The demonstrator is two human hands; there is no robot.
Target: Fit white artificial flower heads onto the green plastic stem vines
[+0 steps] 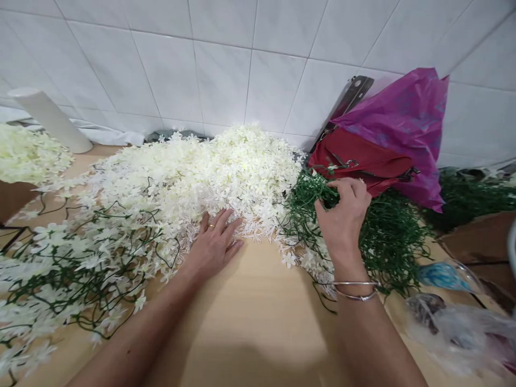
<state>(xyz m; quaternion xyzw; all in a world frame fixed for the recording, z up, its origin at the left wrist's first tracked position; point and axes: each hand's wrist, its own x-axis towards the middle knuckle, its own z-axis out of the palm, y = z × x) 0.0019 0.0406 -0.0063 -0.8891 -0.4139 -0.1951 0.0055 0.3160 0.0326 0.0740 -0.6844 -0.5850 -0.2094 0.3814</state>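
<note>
A big heap of small white artificial flowers (209,172) covers the far part of the wooden table (250,312). My left hand (213,244) lies flat on the table at the heap's near edge, fingers stretched out and touching the petals, a ring on one finger. My right hand (342,212), with bangles on the wrist, pinches a tuft from the pile of green plastic stems (387,236) to the right of the flowers. Finished strands of white flowers on green stems (80,269) sprawl at the left.
A red bag (358,158) and a purple plastic bag (403,123) lean on the tiled wall behind the stems. A white tube (52,118) stands at the back left. Clear plastic bags (463,328) lie at the right; a cardboard box (484,236) is beyond.
</note>
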